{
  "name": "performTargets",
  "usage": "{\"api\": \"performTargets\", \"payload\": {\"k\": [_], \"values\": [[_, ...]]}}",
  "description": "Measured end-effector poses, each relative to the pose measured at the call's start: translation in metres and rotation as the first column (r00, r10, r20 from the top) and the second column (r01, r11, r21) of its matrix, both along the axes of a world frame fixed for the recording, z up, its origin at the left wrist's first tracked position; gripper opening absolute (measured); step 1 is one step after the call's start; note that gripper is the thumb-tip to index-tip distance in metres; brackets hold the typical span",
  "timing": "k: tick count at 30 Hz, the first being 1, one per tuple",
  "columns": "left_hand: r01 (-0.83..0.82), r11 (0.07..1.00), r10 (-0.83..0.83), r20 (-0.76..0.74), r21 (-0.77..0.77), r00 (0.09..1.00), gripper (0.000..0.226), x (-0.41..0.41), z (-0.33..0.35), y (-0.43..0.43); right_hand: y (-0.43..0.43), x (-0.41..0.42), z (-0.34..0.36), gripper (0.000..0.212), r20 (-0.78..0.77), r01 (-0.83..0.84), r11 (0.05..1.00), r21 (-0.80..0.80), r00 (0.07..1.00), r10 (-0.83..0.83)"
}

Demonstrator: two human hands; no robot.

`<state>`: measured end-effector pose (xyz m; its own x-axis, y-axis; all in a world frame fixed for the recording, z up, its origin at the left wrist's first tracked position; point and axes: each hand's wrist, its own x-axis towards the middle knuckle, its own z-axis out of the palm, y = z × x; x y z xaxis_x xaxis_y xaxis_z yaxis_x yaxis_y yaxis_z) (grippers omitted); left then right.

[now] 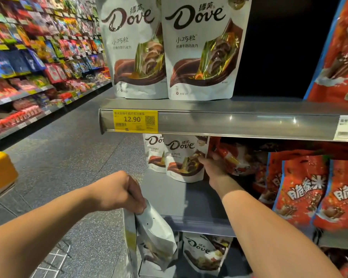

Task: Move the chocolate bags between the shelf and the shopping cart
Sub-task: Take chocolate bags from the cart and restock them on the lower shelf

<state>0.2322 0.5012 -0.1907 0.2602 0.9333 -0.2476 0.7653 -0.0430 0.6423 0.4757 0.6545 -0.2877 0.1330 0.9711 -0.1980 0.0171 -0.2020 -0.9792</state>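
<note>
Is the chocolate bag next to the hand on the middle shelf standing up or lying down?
Standing up. The Dove bag rests on its bottom edge with its front facing out, and the right hand touches its right side.

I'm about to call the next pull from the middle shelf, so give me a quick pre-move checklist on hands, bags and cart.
1. Right hand on the target: ok, fingers touch the right edge of the front Dove bag on the middle shelf; a closed grip: cannot tell.
2. Left hand secure: ok, pinching the top of a white bag that hangs below it.
3. Neighbours: not ok, the red bags press close against the right hand.
4. Second Dove bag behind and left: ok, upright.
5. Cart ready: cannot tell, only a wire corner shows at lower left.
</note>
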Motion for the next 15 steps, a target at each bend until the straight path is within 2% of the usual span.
{"api": "performTargets", "payload": {"k": [4,6,8,9,11,13,15], "values": [[-0.037,0.999,0.037,0.063,0.000,0.997,0.019,0.003,0.000,0.002,-0.017,0.004,-0.010,0.038,0.156,0.099,0.984,-0.149,0.985,-0.076],[-0.064,0.998,0.063,0.124,0.007,0.990,0.018,0.005,0.001,0.001,-0.030,0.004,-0.021,0.019,0.191,0.118,0.984,-0.136,0.977,-0.091],[-0.108,0.994,0.103,0.197,0.012,0.975,0.013,0.005,0.005,-0.003,-0.051,-0.004,-0.025,0.009,0.192,0.099,0.987,-0.124,0.979,-0.074],[-0.124,0.992,0.118,0.239,0.012,0.964,0.012,0.005,0.007,-0.006,-0.069,-0.011,-0.019,0.008,0.169,0.052,0.989,-0.139,0.985,-0.028],[-0.148,0.989,0.138,0.309,0.011,0.941,0.015,0.003,0.013,-0.012,-0.101,-0.025,-0.009,0.017,0.087,-0.119,0.974,-0.193,0.987,0.138],[-0.148,0.989,0.129,0.366,0.025,0.922,0.012,0.001,0.020,-0.018,-0.118,-0.033,-0.008,0.019,0.106,-0.263,0.947,-0.186,0.953,0.285],[-0.158,0.987,0.127,0.425,0.039,0.896,0.010,0.000,0.027,-0.024,-0.133,-0.040,-0.001,0.013,0.129,-0.320,0.937,-0.138,0.932,0.337]]}}
